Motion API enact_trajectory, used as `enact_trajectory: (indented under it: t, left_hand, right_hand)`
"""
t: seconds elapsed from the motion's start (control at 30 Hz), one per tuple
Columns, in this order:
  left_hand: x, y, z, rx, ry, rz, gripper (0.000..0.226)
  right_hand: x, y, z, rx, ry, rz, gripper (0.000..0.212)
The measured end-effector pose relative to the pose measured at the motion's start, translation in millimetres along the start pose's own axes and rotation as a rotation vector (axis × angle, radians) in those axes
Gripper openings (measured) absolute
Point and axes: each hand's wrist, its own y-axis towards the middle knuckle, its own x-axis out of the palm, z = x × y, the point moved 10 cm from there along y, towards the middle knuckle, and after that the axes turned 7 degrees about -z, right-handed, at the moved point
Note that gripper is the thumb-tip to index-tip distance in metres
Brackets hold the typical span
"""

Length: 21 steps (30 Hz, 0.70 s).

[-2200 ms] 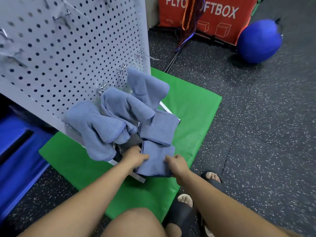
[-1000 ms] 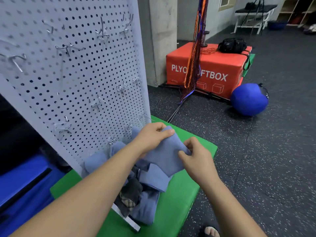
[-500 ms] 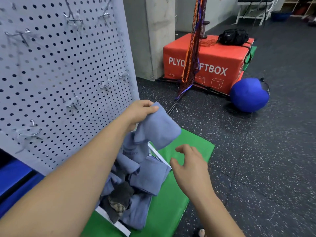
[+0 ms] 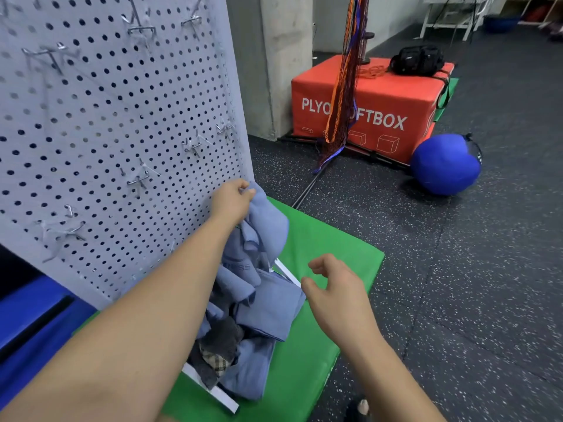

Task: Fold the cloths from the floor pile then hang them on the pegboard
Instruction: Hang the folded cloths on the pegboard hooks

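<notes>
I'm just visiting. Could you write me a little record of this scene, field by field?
Left hand: grips a blue cloth, held up by the pegboard's right edge
Right hand: fingers loosely curled, holding nothing, over the green mat
Other cloths: blue and dark ones bunched low by the pegboard; hung or lying, cannot tell
Hooks: those in view are bare
Background: red box, blue ball
</notes>
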Motion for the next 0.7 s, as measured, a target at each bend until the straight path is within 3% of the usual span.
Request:
enact_trajectory:
  t: [0.17,0.33,0.5,0.6,0.7]
  left_hand:
    - [5.1,-4.3,2.5,0.016,0.152,0.029,0.022]
    - [1.4,-16.1,28.9,0.191,0.395,0.087,0.019]
    - [8.9,-32.2,39.2,0.239,0.385,-0.067,0.024]
    - [35.3,-56.3,28.1,0.285,0.700,-0.212,0.008]
    - [58.2,-69.4,8.0,0.333,1.036,-0.302,0.031]
  right_hand:
    - [-0.4,-7.7,6.4,-0.004,-0.018,0.017,0.021]
    - [4.7,-8.4,12.8,0.002,-0.030,0.012,0.023]
    - [25.5,4.2,19.5,0.021,-0.046,-0.034,0.019]
    - [45.4,13.7,19.6,0.048,-0.035,-0.080,0.023]
    - [66.0,21.7,16.5,0.067,-0.028,-0.112,0.022]
